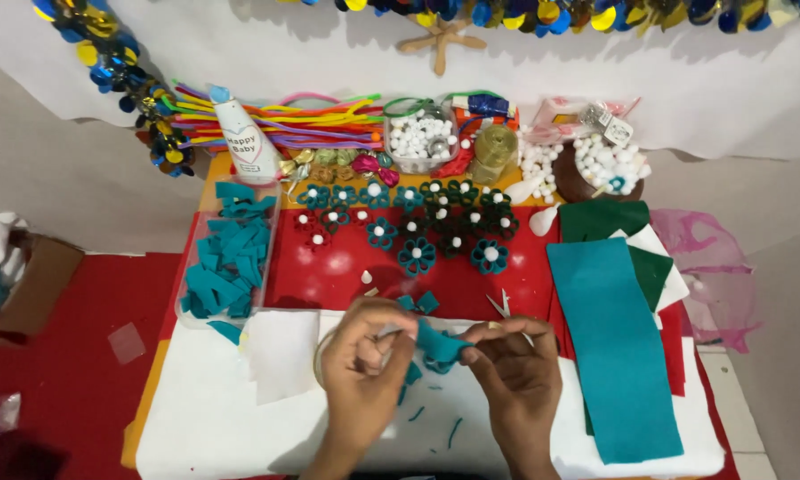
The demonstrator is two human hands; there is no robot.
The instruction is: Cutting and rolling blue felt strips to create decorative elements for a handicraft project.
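While both hands meet over a white sheet (213,418) at the near edge of a craft table, a person pinches a small teal felt piece (437,345) between them. The left hand (364,356) presses its thumb and fingertips together on the piece's left end; the right hand (517,369) nips the right end between thumb and forefinger. The felt piece runs roughly left to right between the two grips, its long axis lying across the view and dipping slightly toward the right hand, with folded teal petals hanging just below it. Whether the piece touches the sheet cannot be told.

Small teal scraps (454,432) lie on the sheet below the hands. Just beyond the fingers, a pair of scissors (501,306) rests on the red cloth (329,276), points facing away from the person. To the right, a long teal felt strip (615,347) lies lengthwise, running from the far side toward the near edge, beside dark green felt (604,220). To the left, a clear tray (229,258) holds cut teal pieces.

Farther back, rows of finished felt flowers (418,227) in teal and dark green, each with a white centre, sit on the red cloth. Behind them are coloured pipe cleaners (311,124), a clear tub of white balls (422,140) and a glue bottle (244,138) leaning to the left.
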